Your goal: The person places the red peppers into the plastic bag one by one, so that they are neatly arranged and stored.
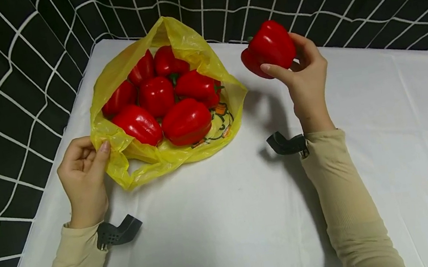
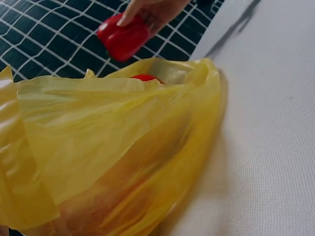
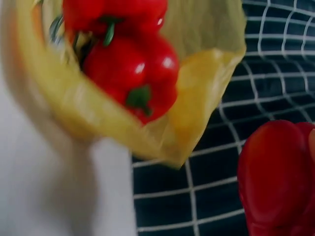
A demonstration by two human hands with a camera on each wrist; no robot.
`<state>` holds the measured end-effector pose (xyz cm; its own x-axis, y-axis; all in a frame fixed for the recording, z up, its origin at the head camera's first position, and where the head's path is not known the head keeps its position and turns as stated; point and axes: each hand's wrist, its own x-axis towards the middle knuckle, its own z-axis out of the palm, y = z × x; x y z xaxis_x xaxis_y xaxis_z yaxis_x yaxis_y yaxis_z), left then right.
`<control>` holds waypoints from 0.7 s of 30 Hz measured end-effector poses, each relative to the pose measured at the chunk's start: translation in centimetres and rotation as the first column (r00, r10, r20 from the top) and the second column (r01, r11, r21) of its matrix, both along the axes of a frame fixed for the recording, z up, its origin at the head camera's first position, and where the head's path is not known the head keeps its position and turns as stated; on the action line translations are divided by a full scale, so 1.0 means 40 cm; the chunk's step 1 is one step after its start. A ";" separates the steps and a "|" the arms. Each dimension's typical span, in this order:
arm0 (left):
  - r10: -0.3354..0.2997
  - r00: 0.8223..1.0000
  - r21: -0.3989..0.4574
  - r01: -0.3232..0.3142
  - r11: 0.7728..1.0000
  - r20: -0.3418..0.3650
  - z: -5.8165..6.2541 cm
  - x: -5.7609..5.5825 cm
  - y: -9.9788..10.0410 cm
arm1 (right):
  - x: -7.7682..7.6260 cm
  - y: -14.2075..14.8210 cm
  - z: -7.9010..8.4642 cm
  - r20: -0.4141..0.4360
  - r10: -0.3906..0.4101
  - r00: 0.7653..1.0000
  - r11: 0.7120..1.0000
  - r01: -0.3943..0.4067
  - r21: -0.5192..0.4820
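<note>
A yellow plastic bag lies wide-mouthed at the table's far left, with several red bell peppers inside. My left hand pinches the bag's near left rim between thumb and fingers. To the right of the bag, my right hand grips another red bell pepper above the table, apart from the bag. That held pepper also shows beyond the bag's rim in the left wrist view. In the right wrist view part of the held pepper appears at the right edge, and green stems mark peppers in the bag.
A white cloth covers the table. Dark fabric with a white grid stands along the back and left edges. Black wrist mounts stick out from both sleeves.
</note>
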<state>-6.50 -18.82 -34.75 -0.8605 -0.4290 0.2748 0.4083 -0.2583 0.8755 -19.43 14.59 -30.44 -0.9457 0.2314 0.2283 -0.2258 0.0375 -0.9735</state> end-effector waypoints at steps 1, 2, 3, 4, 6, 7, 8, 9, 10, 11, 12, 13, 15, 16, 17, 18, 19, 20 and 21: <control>0.001 1.000 -0.001 -0.001 1.000 -0.001 0.001 0.000 -0.001 | 0.005 -0.006 0.007 -0.009 0.013 1.000 1.000 -0.013 -0.004; 0.000 1.000 -0.002 0.000 1.000 -0.003 0.001 0.000 -0.001 | 0.011 -0.013 0.012 -0.019 0.026 0.999 1.000 -0.026 -0.008; 0.000 1.000 -0.002 0.000 1.000 -0.006 0.002 0.000 -0.002 | 0.017 -0.021 0.018 -0.029 0.040 0.999 0.999 -0.040 -0.006; 0.000 1.000 -0.002 0.000 1.000 -0.009 0.002 0.001 -0.002 | 0.023 -0.028 0.022 -0.035 0.054 0.998 0.999 -0.054 -0.002; 0.002 1.000 -0.010 -0.002 1.000 -0.013 0.004 0.001 -0.003 | 0.036 -0.045 0.028 -0.049 0.089 0.995 0.996 -0.088 0.014; 0.001 1.000 -0.007 -0.001 1.000 -0.015 0.004 0.001 -0.003 | 0.041 -0.055 0.031 -0.053 0.109 0.993 0.994 -0.108 0.023; 0.001 1.000 -0.014 -0.001 1.000 -0.013 0.004 0.001 -0.004 | 0.046 -0.066 0.032 -0.056 0.132 0.990 0.991 -0.130 0.036; -0.001 1.000 -0.018 0.000 1.000 -0.012 0.004 0.001 -0.003 | 0.051 -0.076 0.032 -0.058 0.155 0.986 0.987 -0.152 0.055; -0.002 1.000 -0.026 0.002 1.000 -0.007 0.005 0.002 -0.003 | 0.056 -0.087 0.031 -0.058 0.180 0.982 0.982 -0.175 0.074; -0.003 1.000 -0.034 0.003 0.999 -0.002 0.005 0.003 -0.003 | 0.061 -0.099 0.030 -0.058 0.206 0.977 0.976 -0.200 0.090; -0.005 1.000 -0.042 0.005 0.999 0.003 0.005 0.003 -0.003 | 0.065 -0.111 0.029 -0.056 0.232 0.971 0.969 -0.225 0.104; -0.008 1.000 -0.043 0.008 0.999 0.007 0.005 0.004 -0.003 | 0.069 -0.123 0.028 -0.051 0.256 0.965 0.961 -0.249 0.119; -0.007 1.000 -0.057 0.008 0.998 0.011 0.006 0.005 -0.004 | 0.074 -0.148 0.025 -0.038 0.302 0.952 0.945 -0.294 0.145; -0.005 1.000 -0.064 0.005 0.998 0.012 0.006 0.005 -0.005 | 0.075 -0.162 0.024 -0.026 0.323 0.946 0.937 -0.315 0.150; -0.003 1.000 -0.066 0.004 0.998 0.011 0.007 0.005 -0.005 | 0.076 -0.175 0.024 -0.012 0.340 0.940 0.930 -0.334 0.155; -0.002 1.000 -0.069 0.003 0.998 0.010 0.008 0.005 -0.006 | 0.076 -0.190 0.024 0.005 0.355 0.935 0.923 -0.352 0.158; 0.000 1.000 -0.074 0.001 0.997 0.009 0.010 0.005 -0.007 | 0.074 -0.204 0.024 0.020 0.370 0.929 0.915 -0.368 0.163; 0.002 1.000 -0.077 -0.002 0.997 0.008 0.011 0.004 -0.008 | 0.072 -0.219 0.026 0.041 0.384 0.922 0.908 -0.386 0.165; 0.005 1.000 -0.080 -0.004 0.997 0.007 0.012 0.004 -0.009 | 0.070 -0.233 0.027 0.061 0.396 0.916 0.900 -0.401 0.171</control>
